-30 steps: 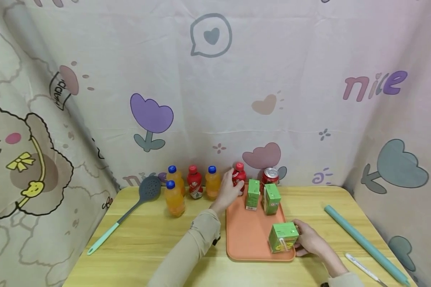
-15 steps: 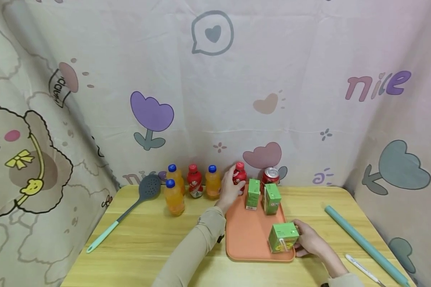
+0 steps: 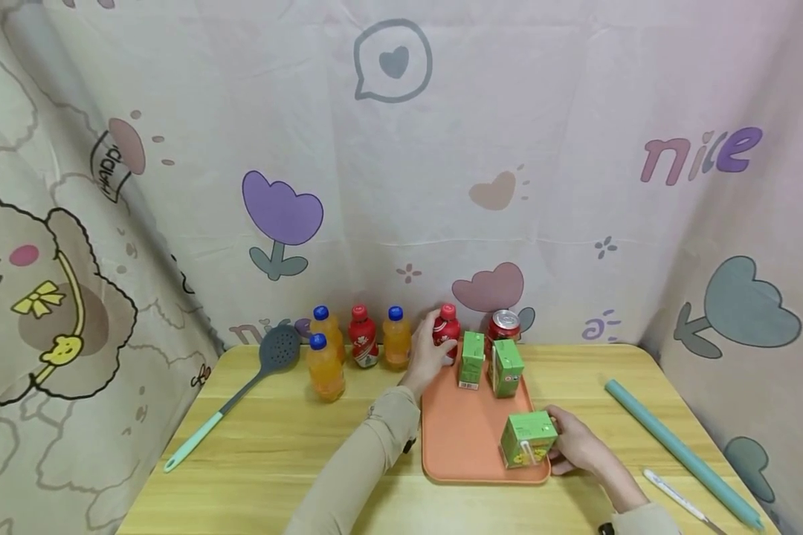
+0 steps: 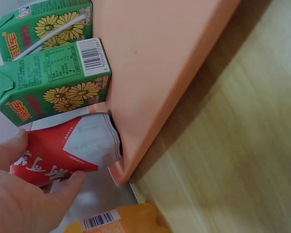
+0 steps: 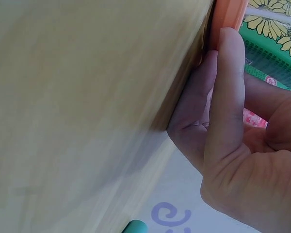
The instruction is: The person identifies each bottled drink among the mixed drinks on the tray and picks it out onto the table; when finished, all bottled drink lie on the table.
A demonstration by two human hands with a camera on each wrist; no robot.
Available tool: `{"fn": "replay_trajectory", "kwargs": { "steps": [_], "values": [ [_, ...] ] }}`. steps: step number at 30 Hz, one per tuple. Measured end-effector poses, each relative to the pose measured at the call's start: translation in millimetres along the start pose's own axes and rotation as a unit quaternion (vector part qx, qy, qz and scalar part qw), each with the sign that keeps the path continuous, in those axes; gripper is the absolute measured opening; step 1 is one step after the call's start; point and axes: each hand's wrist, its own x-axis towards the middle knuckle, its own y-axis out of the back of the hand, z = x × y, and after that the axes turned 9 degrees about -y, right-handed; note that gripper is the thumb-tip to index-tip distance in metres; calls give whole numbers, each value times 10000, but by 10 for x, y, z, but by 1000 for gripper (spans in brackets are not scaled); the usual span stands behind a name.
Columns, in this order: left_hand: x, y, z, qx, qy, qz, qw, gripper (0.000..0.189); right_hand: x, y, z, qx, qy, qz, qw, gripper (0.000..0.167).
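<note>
My left hand (image 3: 427,357) grips a red-capped drink bottle (image 3: 449,331), thumb and fingers round its red label. The base of the bottle is at the back left corner of the orange tray (image 3: 465,446). My right hand (image 3: 578,443) is at the front right of the tray; its fingertips pinch the rim in the right wrist view. Another finger lies close along a green drink carton (image 3: 529,440) with a straw on its side, which sits in that corner. Two more green cartons, a middle one (image 3: 471,361) and a right one (image 3: 506,368), stand upright towards the back.
A red soda can (image 3: 505,327) stands behind the cartons. Left of the tray are several orange-drink bottles (image 3: 326,369) and another red bottle (image 3: 363,338). A skimmer (image 3: 241,390) lies at far left. A teal tube (image 3: 682,453) and a white-handled tool (image 3: 676,494) lie at right.
My left forearm has shifted slightly right, while the left hand stays on the red bottle. My right hand, the tray and the cartons stay in place.
</note>
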Motion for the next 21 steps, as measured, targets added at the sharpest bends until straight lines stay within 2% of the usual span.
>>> {"fn": "replay_trajectory", "kwargs": {
  "steps": [9, 21],
  "values": [
    [-153, 33, -28, -328, -110, 247, 9991, 64, 8, -19, 40, 52, 32, -101, 9999, 47],
    [-271, 151, 86, -540, -281, 288, 9977, 64, 9, -1, 21, 106, 16, -106, 9999, 49]
  ]
}}
